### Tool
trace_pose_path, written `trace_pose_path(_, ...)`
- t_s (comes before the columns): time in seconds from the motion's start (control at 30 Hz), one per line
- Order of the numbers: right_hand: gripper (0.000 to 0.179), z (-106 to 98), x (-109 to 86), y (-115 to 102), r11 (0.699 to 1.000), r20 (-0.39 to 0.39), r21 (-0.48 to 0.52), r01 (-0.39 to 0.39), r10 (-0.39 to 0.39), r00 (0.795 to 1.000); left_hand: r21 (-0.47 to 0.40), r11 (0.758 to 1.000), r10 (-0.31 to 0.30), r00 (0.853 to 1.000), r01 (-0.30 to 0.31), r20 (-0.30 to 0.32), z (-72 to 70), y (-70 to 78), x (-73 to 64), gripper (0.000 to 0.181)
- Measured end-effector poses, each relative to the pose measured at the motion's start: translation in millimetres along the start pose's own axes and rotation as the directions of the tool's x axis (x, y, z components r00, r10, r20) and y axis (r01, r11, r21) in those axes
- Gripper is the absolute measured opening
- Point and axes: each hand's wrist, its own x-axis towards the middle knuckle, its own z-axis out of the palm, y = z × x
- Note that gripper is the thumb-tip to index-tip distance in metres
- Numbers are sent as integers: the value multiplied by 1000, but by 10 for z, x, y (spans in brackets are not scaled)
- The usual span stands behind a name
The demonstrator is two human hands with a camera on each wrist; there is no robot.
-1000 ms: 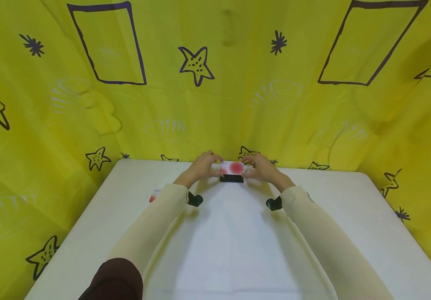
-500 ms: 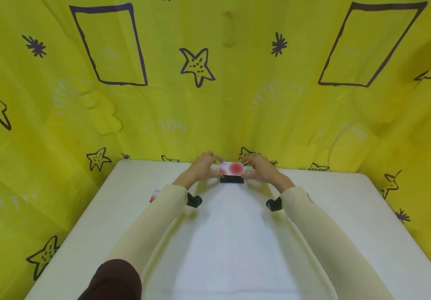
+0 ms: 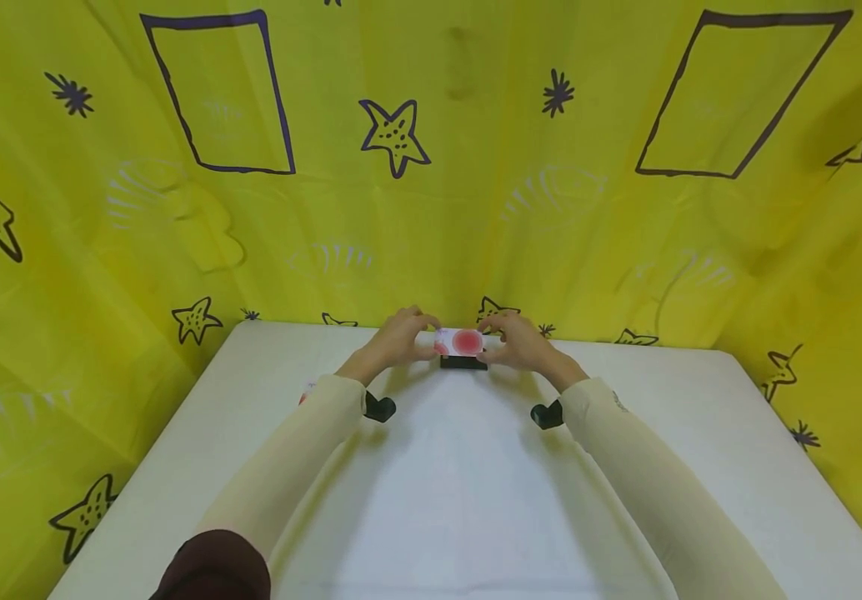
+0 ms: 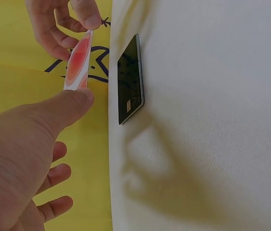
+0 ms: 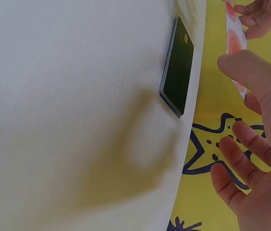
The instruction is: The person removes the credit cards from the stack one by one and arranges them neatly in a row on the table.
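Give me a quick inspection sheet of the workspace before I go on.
Surface: white table, dark card lying flat near its far edge.
Job's things: pink-and-white card held up off the table, apart from the dark card.
Clutter: second card on the table, partly hidden by the left sleeve.
Left hand: pinches the held card's left end.
Right hand: pinches its right end.
Cables: nothing seen.
Surroundings: yellow curtain with starfish drawings.
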Motion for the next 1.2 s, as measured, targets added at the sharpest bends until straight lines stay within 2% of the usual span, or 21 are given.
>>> trace_pose_path(0.47,47,76,-12,-97,998,-11,-18,55,-55,998,16,999,44,999,-43,-18,-35,-80,-158,43)
trace_pose_path(0.6,47,102,-20,-136,998,-7,-23,62,-62,998,8,999,35,999,-35,-16,-62,-90,-212,42)
trace_pose_path(0.87,47,153,-45,-179,997,-7,-33,65,-66,998,17,997,71,997,-71,-25,-94,-93,-298,43)
trace_pose_path(1.2,46,199,-33,-219,997,9,-38,73,-73,997,22,997,80,996,-79,-29,-88,-149,-379,44)
